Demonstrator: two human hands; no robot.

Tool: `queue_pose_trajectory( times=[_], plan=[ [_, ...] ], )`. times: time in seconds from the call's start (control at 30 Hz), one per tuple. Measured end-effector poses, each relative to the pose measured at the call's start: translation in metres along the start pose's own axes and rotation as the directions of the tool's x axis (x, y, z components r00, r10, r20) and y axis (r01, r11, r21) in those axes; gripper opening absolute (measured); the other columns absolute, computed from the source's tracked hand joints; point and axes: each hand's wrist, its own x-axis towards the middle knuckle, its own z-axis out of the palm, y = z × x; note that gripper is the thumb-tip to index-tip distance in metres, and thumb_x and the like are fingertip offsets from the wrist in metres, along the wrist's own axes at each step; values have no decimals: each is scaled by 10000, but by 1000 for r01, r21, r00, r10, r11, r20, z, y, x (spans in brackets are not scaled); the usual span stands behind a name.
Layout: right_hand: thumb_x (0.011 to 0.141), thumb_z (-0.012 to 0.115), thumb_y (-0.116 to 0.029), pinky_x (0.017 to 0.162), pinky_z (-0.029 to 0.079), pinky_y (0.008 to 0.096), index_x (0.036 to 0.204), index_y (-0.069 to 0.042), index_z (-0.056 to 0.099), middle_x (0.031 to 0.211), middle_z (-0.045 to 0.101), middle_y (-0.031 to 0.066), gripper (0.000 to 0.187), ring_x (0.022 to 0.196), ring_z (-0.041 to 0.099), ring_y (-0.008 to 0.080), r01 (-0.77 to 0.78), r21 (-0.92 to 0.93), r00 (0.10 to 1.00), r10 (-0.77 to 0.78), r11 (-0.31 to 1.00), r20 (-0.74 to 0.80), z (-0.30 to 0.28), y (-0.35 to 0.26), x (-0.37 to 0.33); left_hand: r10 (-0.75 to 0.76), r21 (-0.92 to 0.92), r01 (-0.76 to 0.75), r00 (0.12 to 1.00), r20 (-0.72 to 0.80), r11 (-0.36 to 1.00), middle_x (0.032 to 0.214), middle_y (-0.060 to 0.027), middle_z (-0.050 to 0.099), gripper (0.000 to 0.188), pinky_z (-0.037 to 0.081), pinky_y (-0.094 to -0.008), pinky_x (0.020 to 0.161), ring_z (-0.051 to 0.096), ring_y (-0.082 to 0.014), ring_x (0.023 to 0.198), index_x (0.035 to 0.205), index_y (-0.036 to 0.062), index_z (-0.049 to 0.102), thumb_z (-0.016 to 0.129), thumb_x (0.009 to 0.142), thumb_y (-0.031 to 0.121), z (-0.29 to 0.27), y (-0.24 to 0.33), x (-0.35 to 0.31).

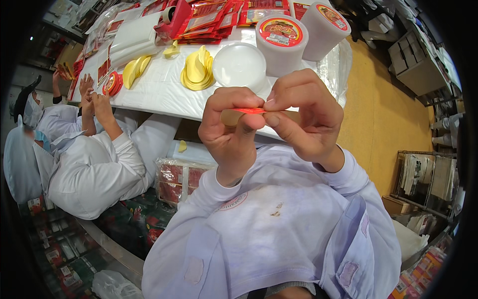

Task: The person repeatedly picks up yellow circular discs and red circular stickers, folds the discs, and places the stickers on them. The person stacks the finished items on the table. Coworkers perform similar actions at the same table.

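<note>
Pinching a thin red label-like piece [247,110], seen nearly edge-on, between both hands, up in front of my chest and above the near edge of the white plastic-covered tabletop [169,94]. Left hand [227,144]: thumb and fingers closed on the red piece's left part. Right hand [313,119]: thumb and index fingertip nipping its right end, right by the left hand's fingertips. Beige material shows below and behind the red, between my fingers; can't tell if it's one piece with it.

Beyond my hands: round white plastic lid [239,65], lying flat, just beside a fanned stack of yellow rounds [195,72] on its left. To its right, two whitish plastic tubs [280,59] side by side, round red-and-yellow labels on top. Farther left, second yellow stack [135,71], then a small pile of round red labels [113,84]. Red flat packets [209,21] heaped at the back, near a red tape dispenser [175,19]. Co-worker in white [97,172] sits to my left, hands raised near the tabletop edge.
</note>
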Motion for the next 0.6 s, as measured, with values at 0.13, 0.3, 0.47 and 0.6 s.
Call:
queue_pose_trajectory(
  times=[0.13,0.3,0.47,0.6],
  plan=[
    [853,766,-52,635,429,232,970,-45,724,918,687,15,124,740,562,70,-211,12,974,209,977,86,-16,-6,4,-123,164,112,991,59,980,984,-47,683,253,512,-221,772,634,-78,869,1043,17,654,814,903,154,-6,9,11],
    [917,747,-120,681,472,226,956,-21,729,868,709,0,108,752,594,50,-532,91,819,484,842,308,-41,-13,19,-395,209,369,913,99,906,930,-28,719,210,537,-222,760,666,-72,851,1051,4,671,799,913,99,-11,27,18],
    [937,756,-165,762,527,240,960,-5,741,865,721,4,163,802,651,63,-734,92,642,642,673,419,-53,-16,34,-469,238,424,863,185,874,935,-37,727,194,545,-226,756,675,-74,844,1039,2,677,798,907,76,-13,28,27],
    [938,755,-187,709,492,221,972,-9,749,862,723,18,181,786,635,57,-790,148,583,655,594,480,-56,-9,33,-466,215,425,860,206,879,921,-32,729,194,547,-227,752,676,-77,832,1029,0,677,802,902,76,-13,26,27]
  ],
)
